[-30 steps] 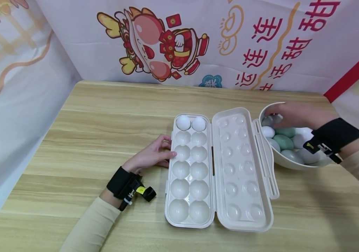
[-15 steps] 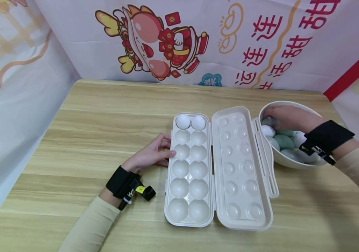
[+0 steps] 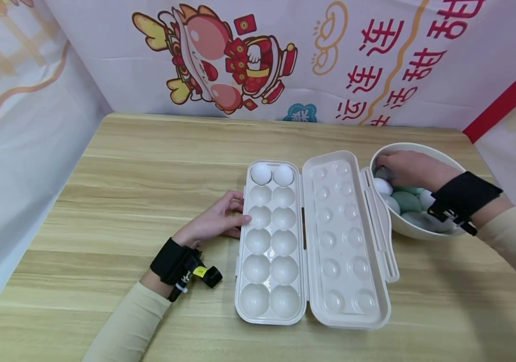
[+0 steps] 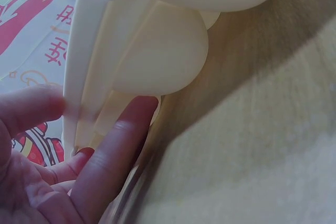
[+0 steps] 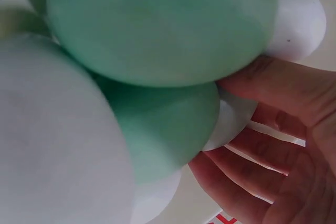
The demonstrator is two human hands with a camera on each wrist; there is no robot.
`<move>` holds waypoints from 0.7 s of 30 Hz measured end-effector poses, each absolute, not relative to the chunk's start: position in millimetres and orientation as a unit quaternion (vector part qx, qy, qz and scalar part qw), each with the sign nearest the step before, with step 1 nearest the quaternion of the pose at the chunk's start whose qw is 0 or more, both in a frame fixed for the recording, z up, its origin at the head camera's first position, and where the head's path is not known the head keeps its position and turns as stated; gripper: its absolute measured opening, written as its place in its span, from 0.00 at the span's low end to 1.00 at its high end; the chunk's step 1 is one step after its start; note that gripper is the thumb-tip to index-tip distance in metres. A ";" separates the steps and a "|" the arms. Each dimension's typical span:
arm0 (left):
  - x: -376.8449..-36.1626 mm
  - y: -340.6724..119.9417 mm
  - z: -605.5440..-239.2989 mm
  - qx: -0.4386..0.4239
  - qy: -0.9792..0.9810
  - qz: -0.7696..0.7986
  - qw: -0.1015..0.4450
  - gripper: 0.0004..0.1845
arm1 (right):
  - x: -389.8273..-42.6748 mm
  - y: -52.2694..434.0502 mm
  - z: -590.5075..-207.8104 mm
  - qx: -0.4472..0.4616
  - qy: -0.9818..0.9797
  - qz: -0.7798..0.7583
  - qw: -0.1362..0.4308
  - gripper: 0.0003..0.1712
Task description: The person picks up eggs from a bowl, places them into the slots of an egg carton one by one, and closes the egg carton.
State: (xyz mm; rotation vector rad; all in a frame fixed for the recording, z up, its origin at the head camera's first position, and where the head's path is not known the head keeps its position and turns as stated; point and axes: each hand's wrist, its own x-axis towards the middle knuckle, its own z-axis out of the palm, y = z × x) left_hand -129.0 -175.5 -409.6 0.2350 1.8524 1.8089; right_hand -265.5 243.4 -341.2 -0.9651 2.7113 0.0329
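A pale, smooth egg (image 5: 233,121) lies between the thumb and curved fingers of the right hand (image 3: 404,166), which pinches it inside the cream, round bowl (image 3: 413,230) at the far right. Green, oval eggs (image 3: 407,202) crowd just beside that hand. The left hand (image 3: 212,218) grips the left edge of the white, plastic egg box (image 3: 258,269), thumb at the rim and a finger against the underside. Two white, rounded eggs (image 3: 261,173) fill its far row. The box's dimpled, white lid (image 3: 341,241) lies open to the right, beside the bowl, on the pale, wood-grained table (image 3: 149,176).
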 end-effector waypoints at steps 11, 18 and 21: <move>-128.5 -175.3 -410.0 0.091 0.677 0.679 0.270 0.24 | -263.9 242.3 -337.5 -0.332 0.931 0.013 0.149 0.20; -128.8 -175.2 -410.9 0.091 0.678 0.678 0.269 0.24 | -263.8 245.0 -334.8 -0.349 0.927 0.038 0.132 0.23; -129.2 -176.0 -411.5 0.090 0.679 0.677 0.269 0.24 | -262.8 244.8 -331.3 -0.335 0.932 0.051 0.131 0.27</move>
